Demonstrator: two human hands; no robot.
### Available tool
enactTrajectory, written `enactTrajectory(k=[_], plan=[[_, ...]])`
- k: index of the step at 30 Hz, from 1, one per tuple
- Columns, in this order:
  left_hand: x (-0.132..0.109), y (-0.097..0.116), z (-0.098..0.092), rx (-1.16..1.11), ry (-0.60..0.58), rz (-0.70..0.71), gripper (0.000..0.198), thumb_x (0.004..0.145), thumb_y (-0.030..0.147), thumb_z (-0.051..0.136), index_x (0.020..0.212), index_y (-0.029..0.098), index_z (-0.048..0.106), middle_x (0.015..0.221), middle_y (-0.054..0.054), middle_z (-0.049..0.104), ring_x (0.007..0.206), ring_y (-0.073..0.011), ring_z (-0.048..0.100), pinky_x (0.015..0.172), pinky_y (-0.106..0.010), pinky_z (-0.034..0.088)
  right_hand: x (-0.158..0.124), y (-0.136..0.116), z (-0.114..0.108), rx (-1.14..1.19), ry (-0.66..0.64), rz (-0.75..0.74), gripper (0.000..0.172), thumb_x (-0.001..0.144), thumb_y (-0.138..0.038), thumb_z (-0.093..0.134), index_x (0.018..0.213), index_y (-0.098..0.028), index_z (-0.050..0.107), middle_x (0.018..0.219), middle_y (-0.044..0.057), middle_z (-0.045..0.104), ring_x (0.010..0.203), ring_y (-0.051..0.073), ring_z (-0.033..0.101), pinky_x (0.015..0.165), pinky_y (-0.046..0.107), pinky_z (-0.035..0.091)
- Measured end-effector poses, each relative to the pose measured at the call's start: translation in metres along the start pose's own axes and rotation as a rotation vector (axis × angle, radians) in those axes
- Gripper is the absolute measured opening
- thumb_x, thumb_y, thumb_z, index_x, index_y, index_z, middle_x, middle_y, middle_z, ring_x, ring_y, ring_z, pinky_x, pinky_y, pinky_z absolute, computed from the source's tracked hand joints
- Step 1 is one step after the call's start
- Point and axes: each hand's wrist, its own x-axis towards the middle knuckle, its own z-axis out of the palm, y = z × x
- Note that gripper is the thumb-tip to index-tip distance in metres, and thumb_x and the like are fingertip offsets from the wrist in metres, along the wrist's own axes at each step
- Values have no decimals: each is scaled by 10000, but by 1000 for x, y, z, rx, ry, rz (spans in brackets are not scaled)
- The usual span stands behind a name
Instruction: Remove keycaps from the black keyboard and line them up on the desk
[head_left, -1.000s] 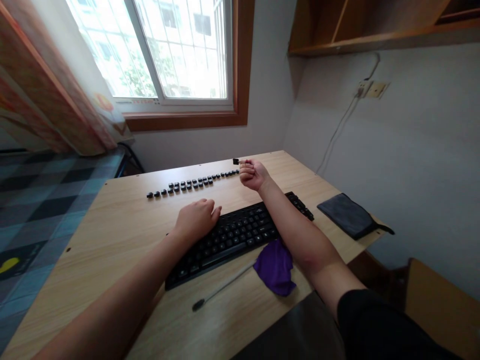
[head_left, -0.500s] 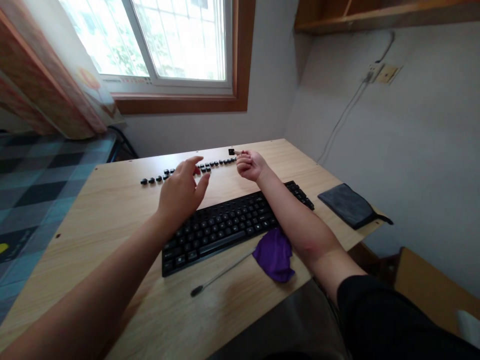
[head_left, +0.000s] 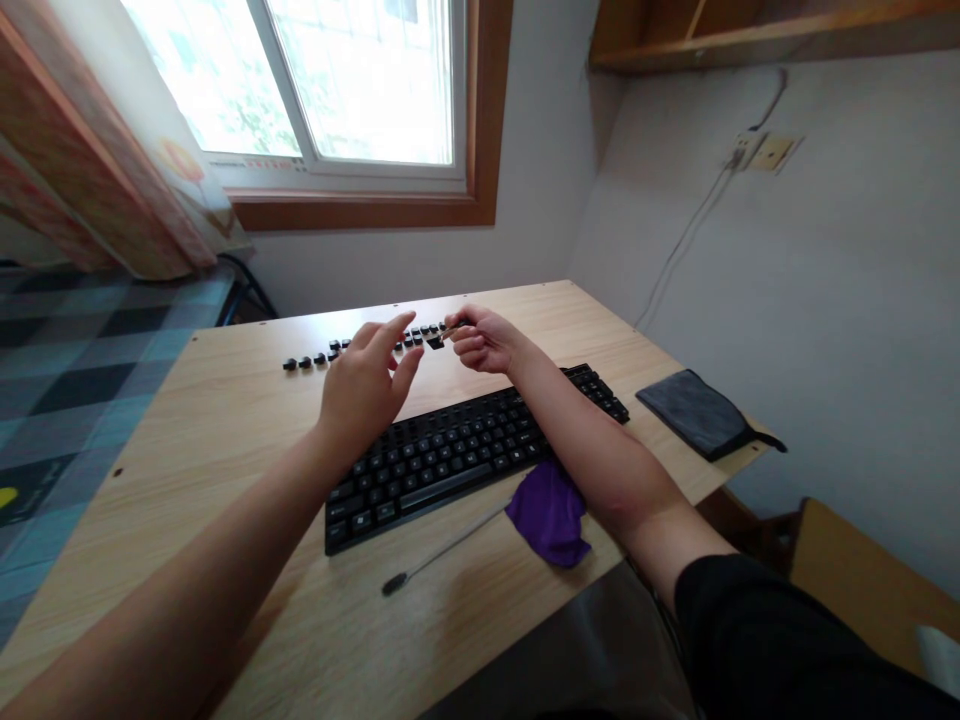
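Head view. Item: one black full-size keyboard (head_left: pixel 465 458), lying aslant on a pale wood-grain desk (head_left: pixel 240 430); its top strip appears bare of caps, while the main block of keys, the long space bar (head_left: pixel 444 483) and keys of the number pad (head_left: pixel 600 392) are seated. Item: loose black keycaps (head_left: pixel 304 362), set out in rows beyond the keyboard, partly hidden by the hands; exact count not readable. Item: left hand (head_left: pixel 360 378), above the near side of the rows, thumb and fingers spread, nothing visible between them. Item: right hand (head_left: pixel 486 341), fingers closed about a slim tool (head_left: pixel 453 328), type unclear; a black keycap-like piece (head_left: pixel 435 343) sits at its tip, whether gripped or merely beneath cannot be told. Hands apart from one another. Condition, as judged: partway, with one strip of caps off and laid out in order, the greater part of the keyboard yet capped. Also present: a thin-handled brush (head_left: pixel 394 583), dark head toward the wearer, handle reaching the crumpled purple cloth (head_left: pixel 549 515); and, near the desk's right edge, a flat dark grey pouch (head_left: pixel 691 412) with strap. Both lie apart from the hands.
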Motion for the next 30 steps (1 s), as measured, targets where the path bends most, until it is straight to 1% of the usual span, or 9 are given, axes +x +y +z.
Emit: enactTrajectory(k=[3, 5, 10, 13, 18, 22, 26, 30], plan=[[-1, -1, 1, 6, -25, 37, 284, 935, 364, 510, 1130, 236, 672, 1015, -55, 654, 712, -145, 604, 721, -285, 481, 2, 3, 2, -75, -8, 19, 212, 951, -190, 312, 748, -208, 372, 454, -121, 243, 309, 39, 205, 292, 110, 158], [-1, -1, 2, 6, -29, 60, 266, 940, 361, 501, 1060, 231, 699, 997, -52, 664, 698, -143, 602, 714, -288, 476, 4, 4, 1, -102, -5, 10, 189, 941, -197, 341, 755, -206, 377, 456, -122, 258, 312, 37, 220, 291, 105, 174], [-1, 0, 2, -32, -73, 101, 277, 925, 380, 525, 1062, 209, 694, 988, -60, 674, 646, -129, 600, 687, -290, 474, 6, 7, -1, -128, -17, 22, 190, 934, -191, 325, 752, -204, 379, 448, -121, 258, 303, 38, 216, 286, 100, 177], [1, 0, 2, -50, -99, 109, 260, 910, 386, 550, 1017, 199, 695, 957, -58, 675, 653, -133, 609, 704, -297, 482, 6, 8, -1, -140, -40, 37, 209, 934, -184, 292, 747, -203, 382, 439, -119, 256, 296, 38, 212, 290, 97, 171], [4, -4, 2, -159, -156, 80, 243, 852, 415, 622, 922, 192, 689, 903, -46, 686, 687, -144, 626, 708, -296, 506, 4, 8, 0, -204, -33, 61, 195, 914, -172, 284, 747, -211, 375, 429, -117, 257, 291, 48, 206, 293, 108, 155], [4, -5, 2, -240, -184, 35, 239, 832, 416, 640, 908, 195, 692, 889, -39, 704, 714, -153, 639, 696, -290, 524, 4, 8, -1, -247, -26, 59, 162, 895, -176, 311, 755, -213, 382, 430, -117, 265, 298, 52, 194, 297, 113, 163], [3, -6, 5, -247, -178, 21, 225, 834, 395, 637, 926, 197, 692, 913, -41, 711, 706, -147, 642, 681, -288, 537, 6, 7, -4, -261, -3, 28, 150, 885, -193, 331, 749, -213, 392, 431, -111, 268, 313, 59, 192, 303, 126, 180], [2, -9, 4, -264, -111, 11, 200, 830, 363, 650, 928, 192, 688, 892, -39, 708, 707, -141, 636, 678, -285, 538, 6, 4, -9, -319, 52, -38, 182, 893, -243, 374, 717, -210, 404, 430, -98, 260, 337, 74, 233, 310, 143, 208]])
